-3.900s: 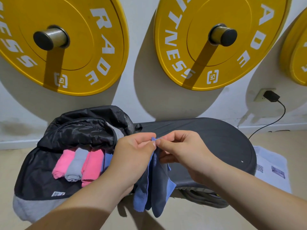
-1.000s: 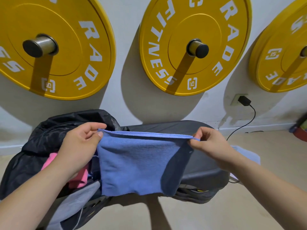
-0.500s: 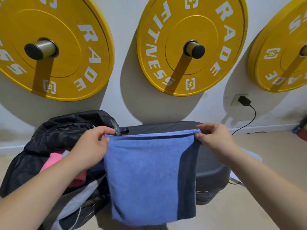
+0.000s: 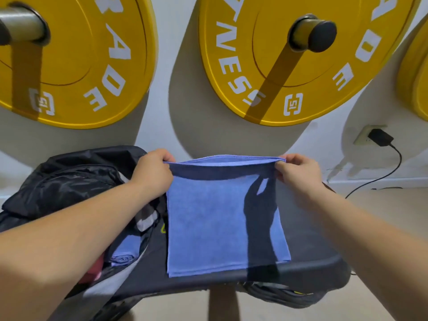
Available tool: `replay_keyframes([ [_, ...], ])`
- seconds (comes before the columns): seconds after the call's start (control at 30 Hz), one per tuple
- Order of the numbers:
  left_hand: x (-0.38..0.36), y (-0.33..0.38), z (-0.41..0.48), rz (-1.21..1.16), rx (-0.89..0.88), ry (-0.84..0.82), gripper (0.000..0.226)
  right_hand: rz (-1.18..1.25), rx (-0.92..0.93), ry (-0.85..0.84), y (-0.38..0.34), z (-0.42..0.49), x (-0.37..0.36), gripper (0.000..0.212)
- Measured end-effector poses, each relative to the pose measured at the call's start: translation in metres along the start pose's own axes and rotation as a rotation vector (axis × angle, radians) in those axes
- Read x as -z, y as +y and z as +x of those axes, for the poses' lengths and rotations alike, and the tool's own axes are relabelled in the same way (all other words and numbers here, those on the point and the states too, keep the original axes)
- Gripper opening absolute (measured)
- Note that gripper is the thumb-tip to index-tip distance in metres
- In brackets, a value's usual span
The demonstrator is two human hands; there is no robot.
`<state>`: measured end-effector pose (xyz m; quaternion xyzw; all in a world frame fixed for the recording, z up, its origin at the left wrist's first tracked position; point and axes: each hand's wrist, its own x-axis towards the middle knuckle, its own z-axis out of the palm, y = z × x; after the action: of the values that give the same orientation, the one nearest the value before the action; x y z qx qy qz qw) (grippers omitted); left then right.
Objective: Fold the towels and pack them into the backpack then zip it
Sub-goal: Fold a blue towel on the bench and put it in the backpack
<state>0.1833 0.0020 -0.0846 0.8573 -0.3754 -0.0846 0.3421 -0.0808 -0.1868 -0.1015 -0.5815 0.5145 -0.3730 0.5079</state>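
Nearest me, the bench (image 4: 312, 272) runs across the view, and the near end of the towel (image 4: 208, 228) lies flat on it. The towel is blue and doubled, with two layers showing at its near edge. To its left the backpack (image 4: 76, 179) stands open, touching the bench as far as I can tell. A rolled towel (image 4: 125, 251), also blue, lies inside it, and my left forearm mostly hides something red beside that.

Further out my hands are apart, one at each far corner of the towel. My left hand (image 4: 151, 174) pinches the left corner and my right hand (image 4: 298, 174) pinches the right. The far edge is lifted between them, its layers gaping a little.

Beyond, yellow plates (image 4: 76, 54) hang on pegs on the wall (image 4: 171, 31), and a charger (image 4: 379, 137) is plugged in at right.
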Motion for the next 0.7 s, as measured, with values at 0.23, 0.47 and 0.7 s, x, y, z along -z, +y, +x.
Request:
replay_keyframes([
  [0.23,-0.020,-0.024,-0.017,-0.077,0.033,-0.046,0.020,-0.377,0.206,-0.103,0.034,-0.009,0.024,0.009],
  [0.47,-0.034,-0.036,-0.074,0.071,-0.152,-0.204,0.023,-0.701,0.279,-0.176,0.053,-0.008,0.049,0.016],
  [0.7,-0.054,-0.073,-0.102,0.342,-0.328,-0.437,0.017,-1.140,0.181,-0.540,0.072,-0.012,0.052,0.024],
])
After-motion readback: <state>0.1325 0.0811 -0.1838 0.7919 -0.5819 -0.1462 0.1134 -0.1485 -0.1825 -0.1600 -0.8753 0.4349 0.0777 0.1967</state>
